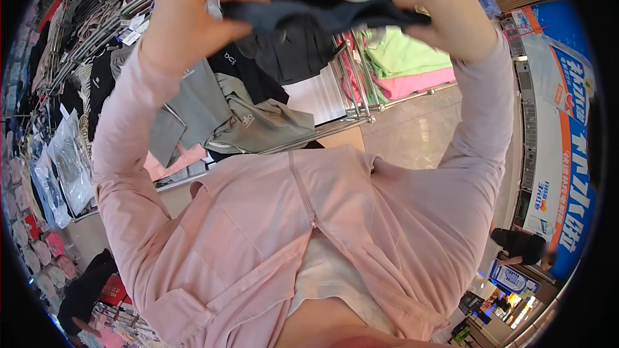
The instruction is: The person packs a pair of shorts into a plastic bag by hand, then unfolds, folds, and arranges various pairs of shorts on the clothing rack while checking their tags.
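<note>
The display rack (332, 130) is located before the torso (258, 219). Garments (258, 122) lie on it, some at the front edge. A flat sheet (318, 98) lies to their right, near the front right corner. Just beside that corner, a second rack (416, 96) carries a garment stack (406, 58). Plastic bags (69, 164) are positioned left; a banner (548, 154), far right.
</note>
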Tool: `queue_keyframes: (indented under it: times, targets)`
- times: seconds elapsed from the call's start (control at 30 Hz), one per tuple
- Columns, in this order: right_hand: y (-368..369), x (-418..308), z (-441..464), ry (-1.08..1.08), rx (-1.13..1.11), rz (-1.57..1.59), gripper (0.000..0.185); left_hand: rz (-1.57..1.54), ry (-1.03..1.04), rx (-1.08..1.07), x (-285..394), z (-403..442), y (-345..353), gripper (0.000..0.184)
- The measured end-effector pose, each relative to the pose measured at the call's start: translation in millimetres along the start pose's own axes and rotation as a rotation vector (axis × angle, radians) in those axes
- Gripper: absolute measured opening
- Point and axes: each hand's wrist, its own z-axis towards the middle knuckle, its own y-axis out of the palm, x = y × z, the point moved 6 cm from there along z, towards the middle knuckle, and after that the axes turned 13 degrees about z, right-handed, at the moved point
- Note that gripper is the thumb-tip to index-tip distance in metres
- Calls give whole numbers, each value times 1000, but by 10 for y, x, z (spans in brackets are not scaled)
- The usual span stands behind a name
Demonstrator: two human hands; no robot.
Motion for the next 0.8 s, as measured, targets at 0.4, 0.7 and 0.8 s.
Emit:
queue_keyframes:
  times: [0.4,0.7,0.8]
  targets:
    - [596,343,139,-78,-450,676,23,-947,-627,-157,-172,-345,380,67]
    - [4378,2188,952,478,-551,573,54,-726,-1081,-351,-2627,-1495,4014,52]
    - [4786,2369,1136,425,-523,436,44,-601,-1148,-355,-2934,-1531,4336,47]
